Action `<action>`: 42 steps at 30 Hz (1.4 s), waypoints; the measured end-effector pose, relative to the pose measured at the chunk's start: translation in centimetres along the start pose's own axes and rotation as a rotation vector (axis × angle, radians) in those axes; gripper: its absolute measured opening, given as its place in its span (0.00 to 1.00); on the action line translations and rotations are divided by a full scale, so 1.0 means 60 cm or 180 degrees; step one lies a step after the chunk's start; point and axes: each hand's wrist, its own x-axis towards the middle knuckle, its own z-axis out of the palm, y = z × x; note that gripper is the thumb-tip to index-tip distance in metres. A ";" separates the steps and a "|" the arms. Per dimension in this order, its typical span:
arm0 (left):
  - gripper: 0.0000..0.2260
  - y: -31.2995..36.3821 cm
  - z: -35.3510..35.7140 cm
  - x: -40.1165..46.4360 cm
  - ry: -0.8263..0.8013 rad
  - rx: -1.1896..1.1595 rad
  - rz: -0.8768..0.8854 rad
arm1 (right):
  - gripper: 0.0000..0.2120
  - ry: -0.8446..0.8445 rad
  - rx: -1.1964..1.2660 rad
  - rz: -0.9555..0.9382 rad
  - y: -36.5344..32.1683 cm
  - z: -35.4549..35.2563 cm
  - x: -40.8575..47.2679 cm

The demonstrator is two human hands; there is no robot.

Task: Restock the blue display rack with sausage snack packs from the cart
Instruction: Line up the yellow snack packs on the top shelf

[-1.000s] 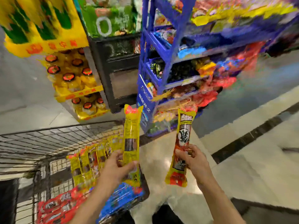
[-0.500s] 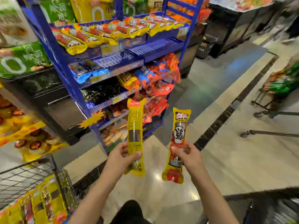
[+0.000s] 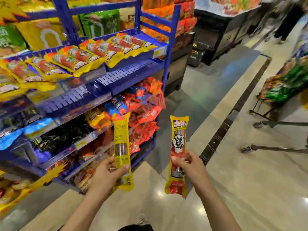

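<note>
Low in the frame, the left hand [image 3: 106, 172] grasps a yellow sausage pack [image 3: 122, 150] around its lower half, plain back side showing, while the right hand [image 3: 190, 165] pinches a second sausage pack [image 3: 178, 155] at its middle, printed front showing; both stand upright, well apart. Behind them, filling the left and centre, the blue display rack [image 3: 166, 47] carries yellow-edged sausage packs [image 3: 93, 54] on its upper tray and red packets [image 3: 145, 110] lower down. At the right edge stands a loaded trolley [image 3: 283, 87].
</note>
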 end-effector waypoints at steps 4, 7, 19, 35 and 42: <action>0.10 0.058 0.087 0.074 -0.0207 0.0001 0.0169 | 0.10 0.0072 0.0085 -0.0020 -0.035 -0.041 0.096; 0.13 0.090 0.141 0.126 -0.0186 -0.0085 0.0160 | 0.11 -0.0011 0.0143 -0.0048 -0.054 -0.067 0.171; 0.09 0.225 0.366 0.272 0.0811 -0.0774 0.0402 | 0.09 -0.0954 0.0110 -0.0692 -0.227 -0.192 0.475; 0.16 0.433 0.397 0.340 0.1278 -0.1038 0.1004 | 0.12 -0.1948 0.0020 -0.1073 -0.373 -0.151 0.624; 0.25 0.521 0.347 0.395 0.1713 -0.0414 0.1238 | 0.12 -0.2154 -0.0064 -0.1199 -0.414 -0.120 0.653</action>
